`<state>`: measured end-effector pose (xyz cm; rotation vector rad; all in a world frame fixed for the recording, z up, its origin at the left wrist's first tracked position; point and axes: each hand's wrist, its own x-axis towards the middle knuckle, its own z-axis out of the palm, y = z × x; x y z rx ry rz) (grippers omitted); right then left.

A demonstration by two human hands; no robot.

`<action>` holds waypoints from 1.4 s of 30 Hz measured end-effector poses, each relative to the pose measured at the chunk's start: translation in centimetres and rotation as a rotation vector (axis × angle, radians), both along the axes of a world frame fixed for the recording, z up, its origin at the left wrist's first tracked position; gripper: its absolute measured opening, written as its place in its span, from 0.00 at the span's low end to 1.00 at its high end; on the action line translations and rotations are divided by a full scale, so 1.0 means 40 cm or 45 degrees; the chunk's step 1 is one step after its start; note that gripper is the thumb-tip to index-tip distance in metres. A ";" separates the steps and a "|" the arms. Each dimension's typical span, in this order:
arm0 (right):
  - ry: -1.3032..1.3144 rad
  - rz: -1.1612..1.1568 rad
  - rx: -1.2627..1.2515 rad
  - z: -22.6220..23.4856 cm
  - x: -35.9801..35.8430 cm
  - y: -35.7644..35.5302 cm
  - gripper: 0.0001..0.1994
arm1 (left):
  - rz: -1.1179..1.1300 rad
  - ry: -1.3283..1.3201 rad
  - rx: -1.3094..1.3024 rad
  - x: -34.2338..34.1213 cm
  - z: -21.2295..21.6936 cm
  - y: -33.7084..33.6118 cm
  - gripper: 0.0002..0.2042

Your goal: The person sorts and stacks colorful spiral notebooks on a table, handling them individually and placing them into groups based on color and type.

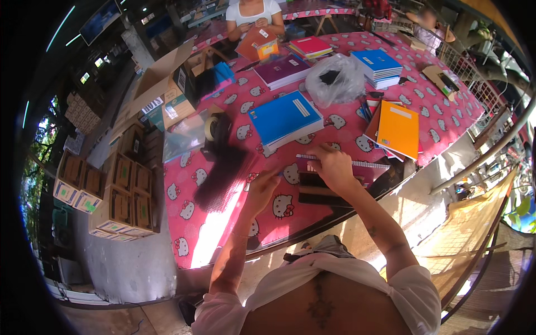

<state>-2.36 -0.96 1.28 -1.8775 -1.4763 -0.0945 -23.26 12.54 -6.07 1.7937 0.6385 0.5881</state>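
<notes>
"Where's the spiral notebook [365,173] lying?"

"On the tabletop [279,226], just nearside of the central blue stack [283,118] — the right hand's [333,167] bent fingers are covering its spiral; I can't tell if they're gripping."

"Left hand [261,192]?"

"Hovering nearside too — fingers curling, contents hidden."

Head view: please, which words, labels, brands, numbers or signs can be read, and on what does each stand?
I can't copy out printed words; their places:
Open cardboard box: dark letters on its side.
Orange notebook: white label, too small to read.
Nearer blue notebook: white label, too small to read.
Stacked boxes: green marks, too small to read.
</notes>
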 end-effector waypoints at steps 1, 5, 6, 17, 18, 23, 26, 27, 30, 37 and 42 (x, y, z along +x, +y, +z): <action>0.003 -0.005 0.003 0.009 0.009 -0.013 0.12 | -0.005 0.003 0.003 -0.036 -0.071 0.005 0.14; -0.114 -0.277 0.206 0.075 0.158 -0.130 0.19 | 0.371 0.307 1.270 -0.050 -0.159 -0.043 0.18; -0.128 -0.324 0.210 0.075 0.229 -0.162 0.19 | 0.373 0.000 1.267 0.044 -0.097 -0.069 0.21; 0.134 -1.052 -0.279 -0.302 0.873 -0.398 0.40 | -0.101 0.363 0.853 0.386 0.249 -0.080 0.24; 0.164 -1.010 -0.357 -0.339 0.914 -0.408 0.42 | -0.114 0.352 0.929 0.392 0.315 -0.083 0.22; 0.288 -0.621 -0.416 -0.440 1.106 -0.371 0.49 | 0.080 -0.178 0.721 0.626 0.472 -0.170 0.23; 0.625 -0.403 -0.143 -0.465 1.211 -0.361 0.48 | 0.120 -0.389 0.341 0.871 0.367 -0.196 0.22; 1.041 -0.432 0.019 -0.499 1.298 -0.394 0.46 | 0.083 -0.532 0.302 0.999 0.264 -0.207 0.19; 1.610 -0.328 0.050 -0.450 1.329 -0.353 0.42 | 0.239 0.159 0.146 1.164 0.044 -0.219 0.23; 1.740 -0.268 0.126 -0.434 1.356 -0.247 0.29 | -0.106 -0.093 -0.687 1.238 -0.201 -0.097 0.25; 1.929 -0.205 -0.170 -0.393 1.386 -0.305 0.28 | -0.295 -0.124 -0.718 1.189 -0.122 -0.204 0.23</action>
